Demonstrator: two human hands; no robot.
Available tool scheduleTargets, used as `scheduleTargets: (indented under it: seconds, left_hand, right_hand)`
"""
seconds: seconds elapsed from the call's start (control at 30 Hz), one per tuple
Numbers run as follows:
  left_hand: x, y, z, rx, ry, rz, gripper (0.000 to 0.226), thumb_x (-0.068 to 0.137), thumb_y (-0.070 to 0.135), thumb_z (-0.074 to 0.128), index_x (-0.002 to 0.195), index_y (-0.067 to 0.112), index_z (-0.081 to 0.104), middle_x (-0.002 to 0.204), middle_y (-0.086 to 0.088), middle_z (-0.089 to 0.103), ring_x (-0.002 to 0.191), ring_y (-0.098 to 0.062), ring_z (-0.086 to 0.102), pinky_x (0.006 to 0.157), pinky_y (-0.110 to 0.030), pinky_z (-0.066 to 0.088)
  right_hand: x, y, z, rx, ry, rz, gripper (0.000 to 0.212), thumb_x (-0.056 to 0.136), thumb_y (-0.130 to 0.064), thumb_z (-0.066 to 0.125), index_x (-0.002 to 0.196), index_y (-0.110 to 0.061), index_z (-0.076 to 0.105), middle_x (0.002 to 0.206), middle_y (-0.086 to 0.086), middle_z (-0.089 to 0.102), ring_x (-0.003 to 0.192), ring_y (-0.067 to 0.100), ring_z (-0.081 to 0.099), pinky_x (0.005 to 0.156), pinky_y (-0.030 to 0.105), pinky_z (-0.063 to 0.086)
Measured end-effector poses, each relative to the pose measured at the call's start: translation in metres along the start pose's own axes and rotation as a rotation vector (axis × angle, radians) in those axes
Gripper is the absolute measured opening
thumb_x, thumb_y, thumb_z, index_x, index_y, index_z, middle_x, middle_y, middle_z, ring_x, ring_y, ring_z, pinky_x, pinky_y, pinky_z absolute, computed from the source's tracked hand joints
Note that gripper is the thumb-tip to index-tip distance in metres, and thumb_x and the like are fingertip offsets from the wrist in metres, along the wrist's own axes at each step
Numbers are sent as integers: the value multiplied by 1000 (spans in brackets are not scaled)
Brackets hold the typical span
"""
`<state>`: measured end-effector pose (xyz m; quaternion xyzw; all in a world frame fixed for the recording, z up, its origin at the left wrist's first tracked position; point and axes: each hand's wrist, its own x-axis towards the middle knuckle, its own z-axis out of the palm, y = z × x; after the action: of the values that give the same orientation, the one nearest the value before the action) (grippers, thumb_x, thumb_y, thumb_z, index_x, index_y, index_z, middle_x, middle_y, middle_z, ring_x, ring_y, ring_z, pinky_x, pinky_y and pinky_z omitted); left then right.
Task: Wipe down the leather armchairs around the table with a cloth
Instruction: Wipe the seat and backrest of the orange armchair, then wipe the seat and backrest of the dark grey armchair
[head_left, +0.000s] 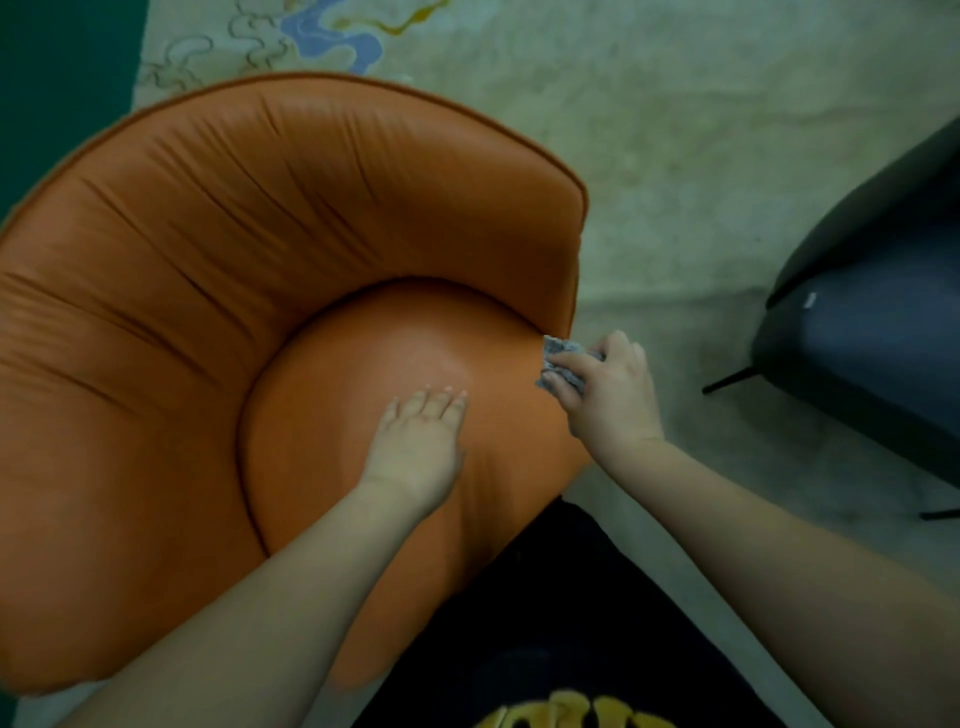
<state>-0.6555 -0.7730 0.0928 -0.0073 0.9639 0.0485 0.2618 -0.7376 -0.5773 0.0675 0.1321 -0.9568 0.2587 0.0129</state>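
The cloth (566, 364), a small grey crumpled rag, sits bunched in the right hand (608, 389), whose fingers curl over it and press it onto the seat cushion (363, 415) of the orange leather armchair (234, 249). It touches the cushion's far right corner, just where the seat meets the end of the curved backrest. Well to the left of that hand, the left hand (421, 441) lies flat on the middle of the cushion, fingers straight and together, holding nothing and apparently bracing the seat.

As to progress, the wiping looks to be under way on the seat of this chair. A faint sheen shows on the cushion between the two hands, which may be a wiped patch or just reflected light; I cannot tell which. The broad pleated backrest beyond both hands shows no sign either way. So the seat is at most partly done, with the backrest and outer sides likely still to do.

To the right of the cloth hand, well apart across the pale patterned carpet (675, 130), stands a dark armchair (872, 322) on thin black legs, seemingly another chair awaiting its turn. No table is in view.
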Motion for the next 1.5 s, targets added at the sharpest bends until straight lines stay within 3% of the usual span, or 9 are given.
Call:
scheduleTargets:
  seconds: [0.27,0.53,0.8,1.5]
  left_hand:
    - [2,65,-26,88,8,206,61,100,43,33,153,24,10,160,4,15,147,-19,9,118,-43,10]
    - [27,164,-52,217,64,420,55,100,24,28,153,23,14,159,3,18,147,-21,11,116,-43,12]
    - [39,287,-51,347,30,604,58,99,37,33,152,23,16,158,3,23,145,-21,17,115,-43,17]
    - [89,501,-55,468,40,743,61,99,44,31,153,21,13,159,2,18,146,-21,14,117,-42,13]
  right_hand:
    - [-41,36,-69,-32,101,167,19,78,-33,75,93,-22,74,84,9,44,79,32,46,68,42,47]
    - [-73,105,-135,-68,206,398,19,81,-31,72,96,-20,74,90,12,46,84,34,45,70,40,44]
    - [-135,188,-194,-28,296,630,19,83,-32,69,98,-21,74,90,5,43,88,31,44,75,40,46]
    - [-174,360,-287,42,474,824,22,83,-32,70,100,-19,74,91,1,38,92,28,42,82,38,44]
